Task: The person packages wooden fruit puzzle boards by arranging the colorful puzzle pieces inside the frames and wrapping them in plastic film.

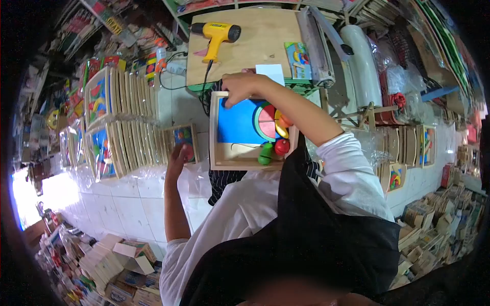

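A shallow wooden tray (214, 132) with a blue bottom panel rests on my lap. Inside its right half lie toy fruits: a red and green watermelon piece (265, 122), a yellow banana (280, 126), a green pear (265, 153) and a red round fruit (282, 147). My right hand (241, 86) reaches across and is closed over the tray's far left rim, thumb inside. Off to the left, my left hand (177, 156) has its fingers stretched out beside a smaller-looking filled tray (190, 138); whether it touches that tray I cannot tell.
A yellow heat gun (218, 38) and a picture card (298, 60) lie on the wooden worktable (255, 41). Plastic-wrapped trays (130, 97) are stacked at left. A plastic film roll (361, 66) stands at right, with more trays (408, 143) below.
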Available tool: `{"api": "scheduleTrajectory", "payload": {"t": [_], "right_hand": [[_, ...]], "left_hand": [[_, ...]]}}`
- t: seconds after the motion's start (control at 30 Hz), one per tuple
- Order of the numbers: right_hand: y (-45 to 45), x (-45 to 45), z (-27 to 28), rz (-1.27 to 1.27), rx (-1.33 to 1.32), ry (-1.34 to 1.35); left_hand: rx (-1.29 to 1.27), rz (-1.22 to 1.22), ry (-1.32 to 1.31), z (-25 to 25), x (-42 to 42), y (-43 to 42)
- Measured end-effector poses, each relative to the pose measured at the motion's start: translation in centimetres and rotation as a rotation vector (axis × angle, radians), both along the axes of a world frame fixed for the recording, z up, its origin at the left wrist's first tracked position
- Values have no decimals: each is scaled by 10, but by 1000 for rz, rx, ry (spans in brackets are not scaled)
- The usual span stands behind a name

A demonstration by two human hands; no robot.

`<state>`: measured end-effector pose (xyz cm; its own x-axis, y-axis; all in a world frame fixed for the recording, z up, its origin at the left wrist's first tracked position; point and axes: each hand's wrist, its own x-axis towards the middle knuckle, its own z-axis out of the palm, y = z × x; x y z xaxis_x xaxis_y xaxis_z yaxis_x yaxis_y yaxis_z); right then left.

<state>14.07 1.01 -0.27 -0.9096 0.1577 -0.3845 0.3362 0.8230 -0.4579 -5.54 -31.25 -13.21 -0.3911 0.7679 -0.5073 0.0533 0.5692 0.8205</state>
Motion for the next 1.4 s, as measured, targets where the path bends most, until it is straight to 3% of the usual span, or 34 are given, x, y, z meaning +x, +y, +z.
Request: {"api": "scheduleTrajectory", "payload": {"t": [0.03, 0.13, 0.2, 0.23, 0.27, 0.3, 0.33, 0.43, 0.53, 0.7, 0.87, 0.97, 1.4], "right_hand": [[-2, 7, 5, -42, 4, 40], [11, 27, 11, -191, 37, 147], [42, 36, 6, -440, 33, 323], [52, 57, 14, -570, -112, 495], [60, 83, 50, -695, -257, 670], [81, 105, 63, -603, -217, 964], [60, 128, 128, -699, -254, 1126], [22, 198, 244, -393, -16, 1420], [-31, 231, 310, 13, 130, 1394], [-74, 229, 339, 279, 162, 1237], [-85, 228, 339, 304, 203, 1188], [-91, 228, 337, 312, 206, 1176], [-112, 226, 335, 330, 227, 1147]], "left_hand": [[71, 111, -211, 28, 17, 27], [217, 3, -215, 82, 59, 80], [320, -83, -162, 65, 70, 96], [368, -127, -131, 58, 73, 100], [353, -196, -6, 82, 82, 108], [347, -203, -24, 82, 84, 111], [339, -210, -43, 80, 84, 112], [308, -197, -83, 78, 85, 113], [323, -217, -79, 70, 79, 114], [290, -167, -73, 81, 86, 113], [299, -153, -109, 72, 85, 112], [325, -195, 16, 76, 86, 111], [358, -126, -55, 75, 91, 107]]}}
